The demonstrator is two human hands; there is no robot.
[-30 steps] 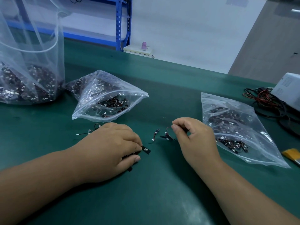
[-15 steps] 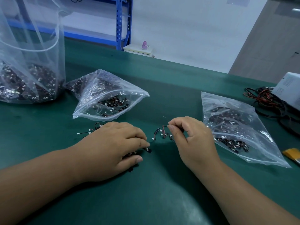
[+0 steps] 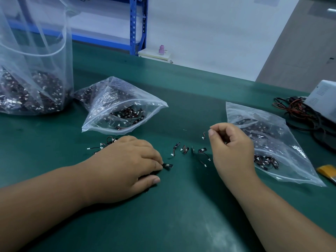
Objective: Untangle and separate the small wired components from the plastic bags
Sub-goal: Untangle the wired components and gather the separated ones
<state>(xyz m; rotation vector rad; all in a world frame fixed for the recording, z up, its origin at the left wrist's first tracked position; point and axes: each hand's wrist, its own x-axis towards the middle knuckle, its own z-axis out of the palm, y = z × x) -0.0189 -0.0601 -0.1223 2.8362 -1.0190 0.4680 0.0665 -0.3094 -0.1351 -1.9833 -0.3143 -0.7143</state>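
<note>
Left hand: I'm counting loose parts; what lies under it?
Under the left hand, one black component pokes out at the fingertips, and wired pieces show past its far side. Anything beneath the palm is covered.

Green mat [image 3: 181,224]; clear bags [image 3: 116,106]; black components [image 3: 202,150], white plugs; blue shelving [image 3: 133,24].

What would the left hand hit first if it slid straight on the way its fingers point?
The left hand pinches a small black component; beyond that, it would likely first meet the loose wired pieces, though depth is unclear.
</note>
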